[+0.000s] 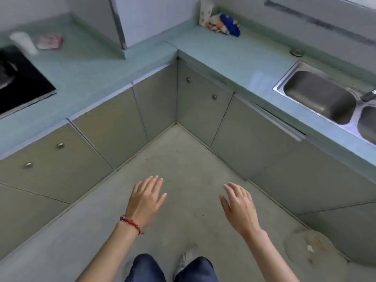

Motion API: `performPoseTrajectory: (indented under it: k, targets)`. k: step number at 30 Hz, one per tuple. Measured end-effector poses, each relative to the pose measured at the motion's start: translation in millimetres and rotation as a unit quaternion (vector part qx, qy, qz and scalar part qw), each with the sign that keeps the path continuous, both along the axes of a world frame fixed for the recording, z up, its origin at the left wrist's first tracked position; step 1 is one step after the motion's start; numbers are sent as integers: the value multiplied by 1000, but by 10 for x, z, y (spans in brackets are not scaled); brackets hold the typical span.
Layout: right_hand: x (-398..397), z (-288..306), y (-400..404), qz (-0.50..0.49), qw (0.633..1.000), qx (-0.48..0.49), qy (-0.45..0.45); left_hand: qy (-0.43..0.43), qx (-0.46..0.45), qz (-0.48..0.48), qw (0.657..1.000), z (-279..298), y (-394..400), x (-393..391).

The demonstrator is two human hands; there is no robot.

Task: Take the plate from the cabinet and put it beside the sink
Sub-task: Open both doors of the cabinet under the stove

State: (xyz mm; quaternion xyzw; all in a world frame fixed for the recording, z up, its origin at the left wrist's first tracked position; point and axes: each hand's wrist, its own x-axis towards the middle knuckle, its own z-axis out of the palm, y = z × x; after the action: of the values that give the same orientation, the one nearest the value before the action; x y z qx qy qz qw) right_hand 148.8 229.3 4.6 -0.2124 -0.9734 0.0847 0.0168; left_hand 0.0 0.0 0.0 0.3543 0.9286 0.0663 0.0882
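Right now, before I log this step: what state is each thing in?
left hand: open, empty, over the floor
right hand: open, empty
cabinet doors: all shut
sink: near basin empty
plate: not in view
stove: no flame visible

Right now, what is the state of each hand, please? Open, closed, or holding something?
Left hand: open, fingers spread, holding nothing.
Right hand: open, fingers spread, holding nothing.
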Motion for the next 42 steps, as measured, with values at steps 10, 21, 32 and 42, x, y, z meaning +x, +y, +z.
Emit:
performPoseTrajectory:
  k: [10,21,32,42]
  targets:
    - [-720,113,-1284,123,992,-18,2,19,27,159,987,109,-1566,-11]
    - [-1313,167,-2768,267,963,-14,-25,15,40,315,948,120,-3013,55]
    - [-1871,217,-3473,365,930,-19,-42,-24,47,414,909,125,-3622,-53]
    - [-2887,72,-3975,427,902,-48,-45,-39,48,460,886,7,-3940,-834]
